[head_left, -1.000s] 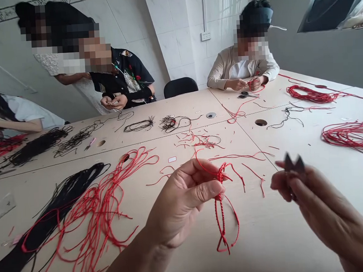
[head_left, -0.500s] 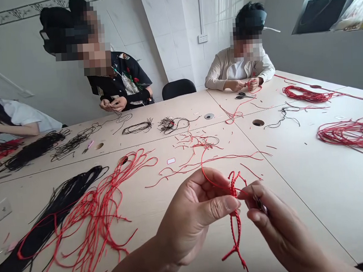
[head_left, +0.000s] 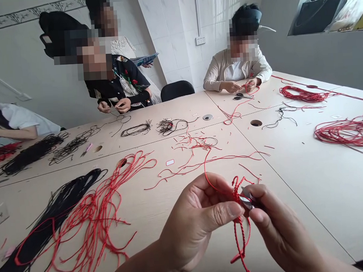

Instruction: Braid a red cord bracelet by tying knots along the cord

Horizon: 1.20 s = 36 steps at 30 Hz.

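My left hand [head_left: 198, 220] pinches a red braided cord [head_left: 237, 194] between thumb and fingers, and its knotted part sits just past my thumb tip. A loose loop of the cord rises above the hand, while the braided length hangs below it. My right hand [head_left: 280, 228] grips small metal snips [head_left: 247, 201], partly hidden by the fingers. Their blades are right at the knotted braid, touching it or very close; I cannot tell which. Both hands are held above the pale wooden table [head_left: 295, 211].
Loose red cords [head_left: 94, 213] and a black cord bundle [head_left: 54, 211] lie to my left. A red coil [head_left: 345, 133] lies to my right. Red offcuts are scattered ahead. Co-workers' hands [head_left: 232, 86] work cord across the table beside scissors [head_left: 243, 96].
My right hand has moved left, bringing the snips from apart to the braided cord at my left hand. The view has turned slightly, and a standing person now shows at the back.
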Tool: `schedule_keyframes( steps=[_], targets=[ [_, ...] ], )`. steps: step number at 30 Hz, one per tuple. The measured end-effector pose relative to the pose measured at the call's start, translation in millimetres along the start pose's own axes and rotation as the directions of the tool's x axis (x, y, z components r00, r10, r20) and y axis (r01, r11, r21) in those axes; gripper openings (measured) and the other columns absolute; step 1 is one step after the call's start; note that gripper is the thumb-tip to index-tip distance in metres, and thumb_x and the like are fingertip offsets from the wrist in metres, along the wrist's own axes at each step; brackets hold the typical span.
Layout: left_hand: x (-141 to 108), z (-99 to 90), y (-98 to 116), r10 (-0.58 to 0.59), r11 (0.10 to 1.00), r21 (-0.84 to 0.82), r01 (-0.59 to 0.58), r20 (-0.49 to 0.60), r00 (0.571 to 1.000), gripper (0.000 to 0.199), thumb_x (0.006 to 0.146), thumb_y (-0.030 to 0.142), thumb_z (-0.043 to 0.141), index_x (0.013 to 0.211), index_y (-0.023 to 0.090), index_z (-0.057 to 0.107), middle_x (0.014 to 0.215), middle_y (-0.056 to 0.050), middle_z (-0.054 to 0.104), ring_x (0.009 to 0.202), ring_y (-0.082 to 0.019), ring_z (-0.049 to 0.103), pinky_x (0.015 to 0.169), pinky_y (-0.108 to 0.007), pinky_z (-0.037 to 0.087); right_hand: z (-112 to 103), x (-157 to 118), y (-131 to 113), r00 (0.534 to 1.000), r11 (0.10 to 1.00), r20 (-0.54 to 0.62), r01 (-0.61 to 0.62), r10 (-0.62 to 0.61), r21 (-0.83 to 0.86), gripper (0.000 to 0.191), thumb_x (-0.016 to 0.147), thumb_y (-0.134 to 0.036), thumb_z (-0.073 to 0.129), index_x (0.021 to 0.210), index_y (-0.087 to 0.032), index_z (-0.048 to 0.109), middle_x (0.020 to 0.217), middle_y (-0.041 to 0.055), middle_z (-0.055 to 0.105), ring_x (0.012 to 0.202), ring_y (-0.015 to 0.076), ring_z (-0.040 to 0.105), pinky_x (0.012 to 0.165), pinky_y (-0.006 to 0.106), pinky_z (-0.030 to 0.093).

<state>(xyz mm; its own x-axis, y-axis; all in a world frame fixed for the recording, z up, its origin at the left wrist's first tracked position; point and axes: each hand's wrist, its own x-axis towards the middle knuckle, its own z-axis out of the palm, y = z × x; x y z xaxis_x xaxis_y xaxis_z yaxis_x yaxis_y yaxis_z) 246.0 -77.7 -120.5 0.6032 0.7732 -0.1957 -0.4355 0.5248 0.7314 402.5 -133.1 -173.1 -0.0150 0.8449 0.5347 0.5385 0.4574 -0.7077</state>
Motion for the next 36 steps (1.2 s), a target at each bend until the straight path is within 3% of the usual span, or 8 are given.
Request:
schedule_keyframes(
  steps=[8, 24, 30, 33, 35, 36],
  targets=[
    [-0.6, -1.5, -2.1, -0.008, 1.000, -0.028, 0.009, 0.043, 0.999, 0.016, 0.075, 0.003, 0.082, 0.081, 0.016, 0.074, 0.077, 0.001, 0.077, 0.070, -0.006, 0.069, 0.068, -0.014, 0.055, 0.3, 2.8, -1.1, 0.998, 1.000, -0.062, 0.009, -0.011, -0.029, 0.025, 0.107, -0.044, 0.034, 0.096, -0.027, 0.050, 0.064, -0.0070, 0.052, 0.049, 0.0087, 0.049, 0.046, 0.013, 0.044],
    [-0.4, -1.5, -2.2, -0.013, 1.000, -0.005, 0.013, 0.025, 1.000, 0.017, 0.073, 0.004, 0.084, 0.080, 0.016, 0.074, 0.076, -0.001, 0.076, 0.068, -0.007, 0.067, 0.067, -0.015, 0.055, 0.6, 6.1, -2.7, 0.995, 0.997, -0.087, 0.041, -0.047, -0.066, 0.029, 0.106, -0.043, 0.036, 0.090, -0.025, 0.051, 0.060, -0.0058, 0.055, 0.044, 0.0099, 0.049, 0.042, 0.017, 0.042],
    [0.3, 0.5, -3.2, -0.024, 0.999, 0.045, 0.027, -0.052, 0.998, 0.023, 0.065, 0.010, 0.089, 0.077, 0.016, 0.070, 0.071, 0.001, 0.071, 0.066, -0.008, 0.063, 0.066, -0.017, 0.052, 2.2, -0.9, 0.3, 0.998, 0.998, -0.061, 0.014, -0.018, -0.056, 0.029, 0.107, -0.040, 0.034, 0.087, -0.026, 0.049, 0.059, -0.0067, 0.051, 0.045, 0.0097, 0.046, 0.043, 0.017, 0.040],
    [3.1, -1.2, -2.9, -0.036, 0.988, 0.145, 0.046, -0.073, 0.997, 0.023, 0.065, 0.012, 0.086, 0.078, 0.017, 0.067, 0.073, 0.001, 0.067, 0.068, -0.009, 0.059, 0.066, -0.020, 0.050, -2.4, -6.8, 10.5, 0.996, 0.997, -0.086, -0.018, 0.012, -0.069, 0.032, 0.107, -0.041, 0.032, 0.084, -0.026, 0.048, 0.058, -0.0058, 0.050, 0.046, 0.0110, 0.047, 0.043, 0.018, 0.041],
    [8.1, -6.9, -2.5, -0.033, 0.933, 0.357, 0.044, -0.036, 0.999, 0.016, 0.069, 0.012, 0.077, 0.080, 0.018, 0.066, 0.077, 0.000, 0.064, 0.070, -0.011, 0.057, 0.064, -0.022, 0.048, -11.0, -7.5, 26.7, 0.985, 0.984, -0.159, -0.095, 0.071, -0.149, 0.033, 0.106, -0.045, 0.032, 0.088, -0.025, 0.051, 0.061, -0.0036, 0.054, 0.049, 0.0127, 0.052, 0.046, 0.020, 0.046],
    [11.8, -11.3, -2.6, -0.032, 0.859, 0.512, 0.026, 0.002, 0.999, 0.012, 0.072, 0.012, 0.072, 0.081, 0.018, 0.067, 0.079, 0.000, 0.064, 0.071, -0.012, 0.056, 0.064, -0.023, 0.046, -16.7, -6.6, 37.6, 0.976, 0.962, -0.171, -0.172, 0.137, -0.212, 0.032, 0.104, -0.047, 0.034, 0.092, -0.024, 0.053, 0.064, -0.0016, 0.059, 0.052, 0.0143, 0.057, 0.050, 0.023, 0.050]
  ],
)
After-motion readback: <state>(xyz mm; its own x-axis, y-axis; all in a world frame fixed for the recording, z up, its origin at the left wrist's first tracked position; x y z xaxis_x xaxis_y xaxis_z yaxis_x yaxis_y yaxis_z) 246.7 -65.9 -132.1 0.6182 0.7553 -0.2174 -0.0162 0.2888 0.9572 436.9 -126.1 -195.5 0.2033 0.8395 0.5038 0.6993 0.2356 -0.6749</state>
